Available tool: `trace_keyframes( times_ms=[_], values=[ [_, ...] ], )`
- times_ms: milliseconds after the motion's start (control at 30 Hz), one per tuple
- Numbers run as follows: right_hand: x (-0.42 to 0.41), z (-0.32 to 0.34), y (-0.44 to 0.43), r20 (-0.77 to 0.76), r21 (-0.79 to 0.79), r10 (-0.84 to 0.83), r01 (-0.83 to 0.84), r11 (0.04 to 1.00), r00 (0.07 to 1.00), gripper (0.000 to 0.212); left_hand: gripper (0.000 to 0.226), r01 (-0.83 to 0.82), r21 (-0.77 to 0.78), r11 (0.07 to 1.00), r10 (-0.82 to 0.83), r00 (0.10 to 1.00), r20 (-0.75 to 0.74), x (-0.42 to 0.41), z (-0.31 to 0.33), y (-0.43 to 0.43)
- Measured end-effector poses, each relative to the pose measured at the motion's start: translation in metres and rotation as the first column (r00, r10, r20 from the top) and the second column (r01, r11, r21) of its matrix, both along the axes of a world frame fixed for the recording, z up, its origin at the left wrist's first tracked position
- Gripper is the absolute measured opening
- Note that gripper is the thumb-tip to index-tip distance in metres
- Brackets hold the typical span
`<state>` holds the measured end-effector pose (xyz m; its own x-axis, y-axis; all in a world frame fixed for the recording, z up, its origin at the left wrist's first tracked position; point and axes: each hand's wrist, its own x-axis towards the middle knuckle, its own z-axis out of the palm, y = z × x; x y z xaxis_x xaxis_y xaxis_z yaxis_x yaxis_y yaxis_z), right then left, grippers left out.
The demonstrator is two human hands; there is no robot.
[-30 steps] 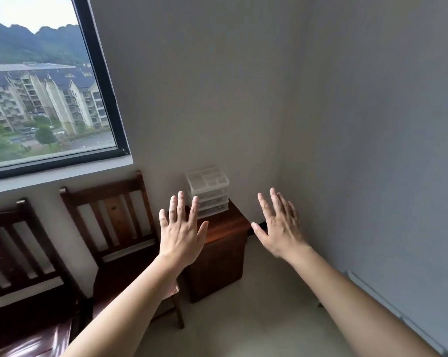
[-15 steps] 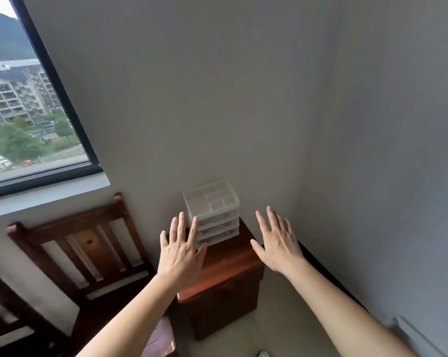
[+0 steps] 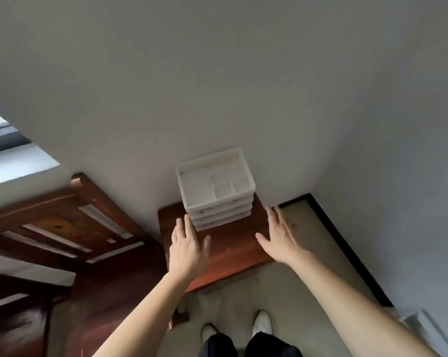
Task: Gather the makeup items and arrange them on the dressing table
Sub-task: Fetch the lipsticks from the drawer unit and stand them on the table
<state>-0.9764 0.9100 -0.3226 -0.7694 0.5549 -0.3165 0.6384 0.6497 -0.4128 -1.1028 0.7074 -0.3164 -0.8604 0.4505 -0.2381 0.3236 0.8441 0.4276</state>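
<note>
A white plastic drawer organizer with an open compartmented top stands at the back of a small dark wooden table in the room's corner. No makeup items are visible in its top tray. My left hand hovers flat, fingers apart, over the table just in front and left of the organizer. My right hand is spread the same way to the organizer's front right. Neither hand holds anything or touches the organizer.
A dark wooden chair stands left of the table against the wall, below a window sill. Grey walls meet in the corner behind the table. My white shoes stand on the pale floor in front.
The view has tilted down and closer to the table; the window has slid almost out of view. Both hands have come nearer the organizer, still spread and holding nothing.
</note>
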Motion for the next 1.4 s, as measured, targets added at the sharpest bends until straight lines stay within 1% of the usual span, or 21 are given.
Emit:
trace_keyframes(
  times_ms=[100, 200, 267, 333, 467, 533, 600, 733, 867, 1033, 1100, 1267, 1400],
  values=[
    [-0.018, -0.040, -0.003, 0.036, -0.075, -0.024, 0.027, 0.997, 0.999, 0.092, 0.084, -0.190, 0.071, 0.979, 0.171, 0.962, 0.215, -0.018, -0.041, 0.014],
    [-0.039, -0.081, -0.006, 0.057, -0.189, -0.088, 0.098, 0.977, 0.994, 0.098, 0.087, -0.314, 0.098, 0.944, 0.264, 0.901, 0.345, -0.035, -0.087, 0.024],
    [-0.055, -0.106, -0.008, 0.040, -0.255, -0.171, 0.176, 0.951, 0.984, 0.102, 0.088, -0.357, 0.127, 0.926, 0.286, 0.878, 0.383, -0.043, -0.114, 0.029],
    [-0.070, -0.129, -0.008, 0.007, -0.314, -0.273, 0.261, 0.913, 0.962, 0.107, 0.089, -0.381, 0.172, 0.908, 0.295, 0.876, 0.381, -0.049, -0.137, 0.032],
    [-0.098, -0.166, 0.000, -0.073, -0.432, -0.476, 0.403, 0.807, 0.876, 0.115, 0.084, -0.394, 0.308, 0.866, 0.269, 0.886, 0.377, -0.057, -0.163, 0.041],
    [-0.107, -0.177, 0.004, -0.099, -0.493, -0.534, 0.424, 0.760, 0.840, 0.114, 0.080, -0.418, 0.361, 0.834, 0.270, 0.879, 0.392, -0.057, -0.169, 0.047],
    [-0.112, -0.185, 0.007, -0.120, -0.522, -0.563, 0.430, 0.737, 0.818, 0.112, 0.080, -0.465, 0.388, 0.796, 0.298, 0.858, 0.417, -0.055, -0.174, 0.053],
    [-0.108, -0.191, 0.005, -0.157, -0.531, -0.595, 0.440, 0.724, 0.788, 0.104, 0.086, -0.537, 0.415, 0.734, 0.350, 0.824, 0.446, -0.050, -0.187, 0.057],
    [-0.099, -0.190, 0.001, -0.181, -0.479, -0.558, 0.423, 0.769, 0.810, 0.100, 0.084, -0.568, 0.404, 0.717, 0.411, 0.813, 0.413, -0.038, -0.189, 0.057],
    [-0.064, -0.191, -0.013, -0.233, -0.380, -0.534, 0.429, 0.820, 0.813, 0.077, 0.062, -0.499, 0.379, 0.779, 0.400, 0.862, 0.312, -0.009, -0.199, 0.036],
    [-0.045, -0.195, -0.022, -0.254, -0.368, -0.542, 0.438, 0.820, 0.801, 0.067, 0.056, -0.485, 0.364, 0.795, 0.398, 0.870, 0.289, 0.006, -0.202, 0.026],
    [-0.013, -0.197, -0.036, -0.253, -0.376, -0.536, 0.429, 0.821, 0.805, 0.055, 0.053, -0.424, 0.379, 0.822, 0.331, 0.899, 0.286, 0.039, -0.207, 0.003],
    [-0.007, -0.192, -0.033, -0.235, -0.357, -0.531, 0.435, 0.826, 0.814, 0.046, 0.049, -0.400, 0.337, 0.852, 0.318, 0.908, 0.273, 0.040, -0.202, -0.004]
  ],
)
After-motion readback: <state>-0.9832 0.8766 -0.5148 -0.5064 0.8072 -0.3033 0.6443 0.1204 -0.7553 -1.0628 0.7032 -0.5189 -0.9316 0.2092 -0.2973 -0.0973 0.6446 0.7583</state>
